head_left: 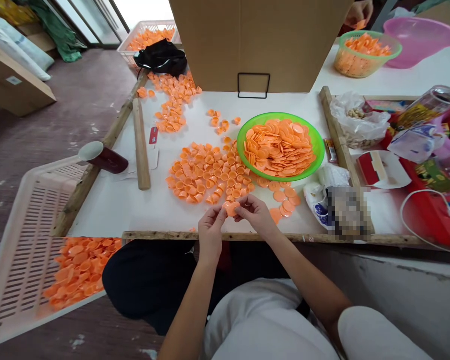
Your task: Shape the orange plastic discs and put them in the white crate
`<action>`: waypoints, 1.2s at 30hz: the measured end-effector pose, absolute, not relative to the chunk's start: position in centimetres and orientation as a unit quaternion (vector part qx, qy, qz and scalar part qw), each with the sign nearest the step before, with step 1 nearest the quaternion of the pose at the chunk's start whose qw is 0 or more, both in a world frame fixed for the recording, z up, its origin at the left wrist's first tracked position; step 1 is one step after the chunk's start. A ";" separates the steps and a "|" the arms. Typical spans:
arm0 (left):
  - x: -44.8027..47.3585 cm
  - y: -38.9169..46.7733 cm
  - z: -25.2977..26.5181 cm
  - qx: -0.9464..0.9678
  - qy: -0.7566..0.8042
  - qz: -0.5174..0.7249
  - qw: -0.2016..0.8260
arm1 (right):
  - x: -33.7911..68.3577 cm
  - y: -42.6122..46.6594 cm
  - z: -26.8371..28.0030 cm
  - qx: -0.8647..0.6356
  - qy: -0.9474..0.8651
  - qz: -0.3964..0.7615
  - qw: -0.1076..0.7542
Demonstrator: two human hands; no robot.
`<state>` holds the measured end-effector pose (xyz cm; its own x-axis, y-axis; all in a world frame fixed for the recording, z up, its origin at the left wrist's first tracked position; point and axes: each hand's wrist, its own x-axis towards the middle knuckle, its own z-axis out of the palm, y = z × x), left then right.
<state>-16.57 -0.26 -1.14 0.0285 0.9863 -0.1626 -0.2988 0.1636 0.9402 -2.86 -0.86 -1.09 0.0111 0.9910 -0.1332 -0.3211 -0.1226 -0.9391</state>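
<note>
Close to the table's front edge, my left hand (212,225) pinches a small orange plastic cup (226,205). Against it, my right hand (257,214) grips a flat orange disc (233,209) between thumb and fingers. The two pieces touch or overlap; their exact fit is too small to make out. Just beyond my hands lies a heap of orange cups (206,172), most on their sides or mouth up. A green bowl (320,159) full of orange discs stands behind to the right, with loose discs (285,202) in front of it.
A wooden stick (141,145) and a tipped dark red cup (107,157) lie left. A cardboard box (255,45) stands at the back. At lower left, a pink basket (33,210) holds orange pieces. Another person's hand (360,12) hovers over a bowl (360,67). Wooden strips edge the table.
</note>
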 end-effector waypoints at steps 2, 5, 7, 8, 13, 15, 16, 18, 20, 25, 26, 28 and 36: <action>-16.7 -0.5 -1.3 0.385 0.463 0.521 0.605 | -3.0 -0.8 -0.8 -0.456 -0.361 0.595 0.555; -16.8 -0.7 -1.1 0.425 0.477 0.505 0.580 | -3.1 -1.0 -0.6 -0.453 -0.360 0.602 0.550; -16.8 -0.8 -0.9 0.445 0.480 0.497 0.569 | -3.1 -1.3 -0.5 -0.442 -0.369 0.609 0.545; -16.8 -0.8 -0.8 0.449 0.479 0.495 0.569 | -3.2 -1.4 -0.4 -0.437 -0.373 0.611 0.545; -16.7 -1.2 -0.5 0.457 0.471 0.490 0.574 | -3.2 -1.7 0.0 -0.433 -0.379 0.605 0.550; -16.7 -1.3 -0.4 0.463 0.472 0.490 0.568 | -3.0 -1.7 -0.2 -0.431 -0.380 0.607 0.548; -16.7 -1.4 -0.3 0.467 0.472 0.491 0.564 | -2.9 -1.7 -0.4 -0.430 -0.380 0.607 0.550; -16.7 -1.5 -0.2 0.474 0.464 0.494 0.562 | -2.8 -1.7 -0.7 -0.425 -0.378 0.604 0.558; -16.6 -1.6 -0.1 0.476 0.452 0.493 0.571 | -2.9 -1.7 -1.0 -0.423 -0.377 0.600 0.565; -16.6 -1.5 -0.3 0.461 0.456 0.478 0.592 | -3.2 -1.8 -1.1 -0.423 -0.388 0.595 0.563; -16.6 -1.5 -0.4 0.457 0.458 0.481 0.592 | -3.3 -1.8 -1.1 -0.421 -0.391 0.596 0.561; -16.5 -1.6 -0.5 0.454 0.456 0.488 0.590 | -3.3 -1.8 -1.1 -0.417 -0.394 0.595 0.562; -16.3 -1.7 -0.8 0.470 0.443 0.469 0.603 | -3.3 -1.8 -1.2 -0.443 -0.416 0.591 0.531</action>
<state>-16.31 -1.71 -0.79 0.1682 0.9813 -0.0939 -0.1493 0.1196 0.9815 -3.25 -1.75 -1.23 -0.0433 0.9957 -0.0813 -0.2596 -0.0898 -0.9615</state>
